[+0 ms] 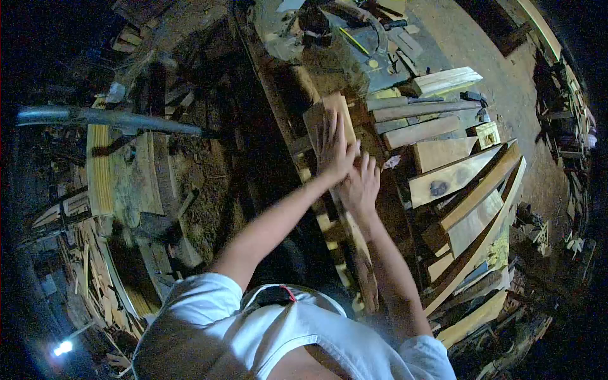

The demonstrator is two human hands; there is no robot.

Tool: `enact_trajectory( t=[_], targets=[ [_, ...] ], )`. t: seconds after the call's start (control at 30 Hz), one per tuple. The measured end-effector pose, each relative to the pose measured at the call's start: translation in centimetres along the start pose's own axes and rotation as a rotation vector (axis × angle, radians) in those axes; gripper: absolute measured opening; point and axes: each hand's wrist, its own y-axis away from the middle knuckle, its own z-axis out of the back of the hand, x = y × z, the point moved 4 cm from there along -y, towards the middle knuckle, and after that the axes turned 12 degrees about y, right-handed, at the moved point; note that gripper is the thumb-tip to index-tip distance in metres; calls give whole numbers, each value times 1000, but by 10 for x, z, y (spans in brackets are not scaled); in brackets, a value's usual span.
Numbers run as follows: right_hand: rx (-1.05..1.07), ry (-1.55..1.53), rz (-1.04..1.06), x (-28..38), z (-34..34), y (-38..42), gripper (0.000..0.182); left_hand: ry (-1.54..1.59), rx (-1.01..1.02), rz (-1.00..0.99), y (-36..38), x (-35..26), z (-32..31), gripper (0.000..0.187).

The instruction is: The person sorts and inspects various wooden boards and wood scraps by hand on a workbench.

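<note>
— Two hands, both at the centre of the frame. How do they sit?

— Flat, palms down. The left hand [334,149] lies with fingers spread on a narrow wooden board [335,114], and the right hand [360,185] presses just below it, overlapping the left at the wrist. Neither pinches anything.

— Where does that board run?

— From the upper centre, near the saw machine [345,44], down toward the person's white shirt [253,335]. Its left edge follows the edge of the workbench [285,126], and past that edge the frame drops into dark floor.

— What crowds the right side?

— Stacked planks [465,190], fanned out right of centre, their near ends close to the right forearm. A small wooden block [486,133] sits above them.

— Any open room?

— At the upper right, bare dusty floor [506,76]. On the left, a metal pipe [104,117] crosses above heaps of offcuts [101,278].
</note>
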Motion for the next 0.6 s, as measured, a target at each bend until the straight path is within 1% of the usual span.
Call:
enact_trajectory(
  t=[0.03, 0.1, 0.17, 0.23, 0.27, 0.3, 0.33, 0.37, 0.4, 0.43, 0.47, 0.5, 0.53, 0.57, 0.6],
  targets=[
    [-86, 35, 13, 2, -11, -20, 37, 6, -27, -35, -22, 15, -1, 83],
    [-26, 32, -17, 8, -2, -57, 33, 34, -72, -141, -57, 41, -2, 85],
    [144, -103, -39, 8, -1, -75, 30, 47, 39, 9, -76, 73, -14, 88],
    [245, 70, -19, 3, -6, -68, 27, 636, 81, 162, -63, 66, -26, 93],
    [88, 138, -1, -5, -7, -51, 27, 546, 14, 158, -51, 64, -31, 95],
    [-69, 187, 35, -7, -11, -27, 27, 432, -61, 159, -29, 59, -30, 97],
    [-87, 38, 28, -15, -8, -2, 31, 619, 23, 276, -1, 29, -32, 98],
    [3, -28, 1, -23, -5, 23, 33, 789, 95, 392, 24, -3, -31, 100],
    [90, -102, -12, -30, -2, 52, 36, 195, 6, 180, 48, -7, -33, 103],
    [-107, -59, -1, -39, -20, 93, 36, 25, 9, 108, 75, -41, -28, 104],
    [-57, -28, -18, -43, -16, 126, 35, 229, 7, 114, 110, -35, -47, 104],
    [44, -36, -27, -46, -5, 159, 36, 158, 73, 234, 137, -71, -37, 102],
    [115, -66, -50, -52, -2, 191, 40, 169, 18, 176, 167, -85, -42, 99],
    [3, 57, 40, -56, -3, 227, 42, 303, 96, 381, 206, -80, -55, 96],
    [16, 50, 42, -57, 8, 249, 41, 463, 55, 432, 236, -82, -67, 96]
  ],
)
